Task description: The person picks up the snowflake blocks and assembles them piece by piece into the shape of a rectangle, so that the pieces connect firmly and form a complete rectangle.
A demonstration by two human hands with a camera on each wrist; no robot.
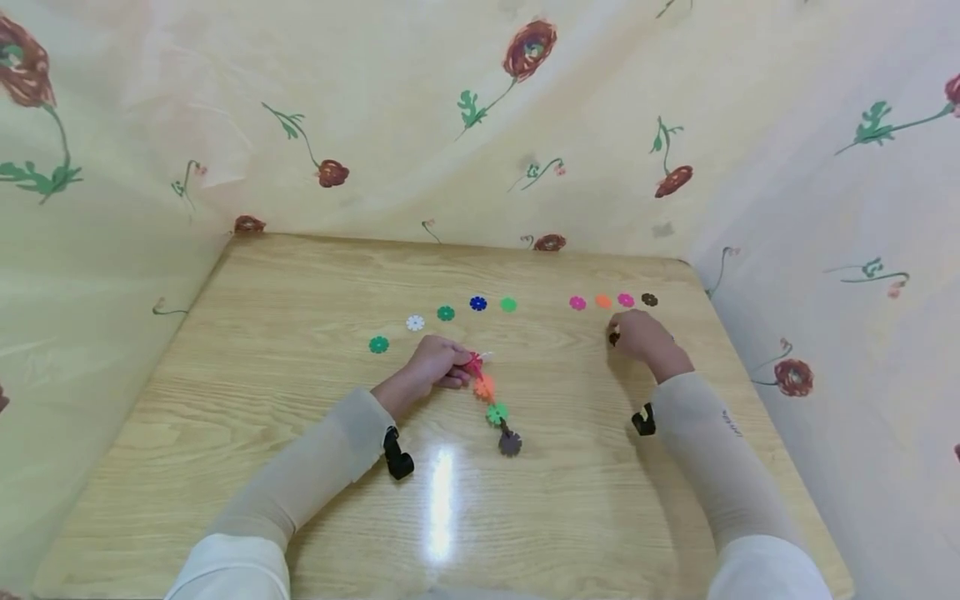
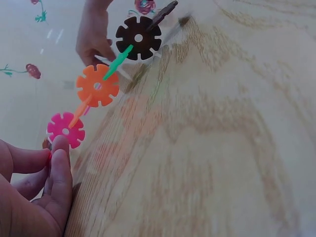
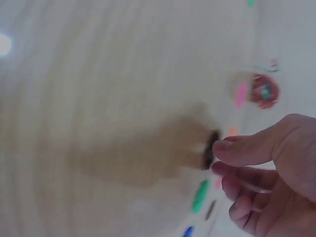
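slanting nearer and rightward, the disc chain (image 1: 497, 412) extends from pinching left fingers (image 2: 60, 170); right fingers (image 3: 247, 148) pinch a dark disc (image 3: 210, 152).

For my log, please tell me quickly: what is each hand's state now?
Left hand: pinching the linked disc chain at a pink piece.
Right hand: pinching a dark brown disc.

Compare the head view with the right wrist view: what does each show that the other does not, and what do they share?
Only the head view shows the left hand pinching the chain of linked discs. Only the right wrist view shows a blurred green disc close to the right hand. Both show that hand holding a dark piece, the wooden tabletop and the flowered covering.
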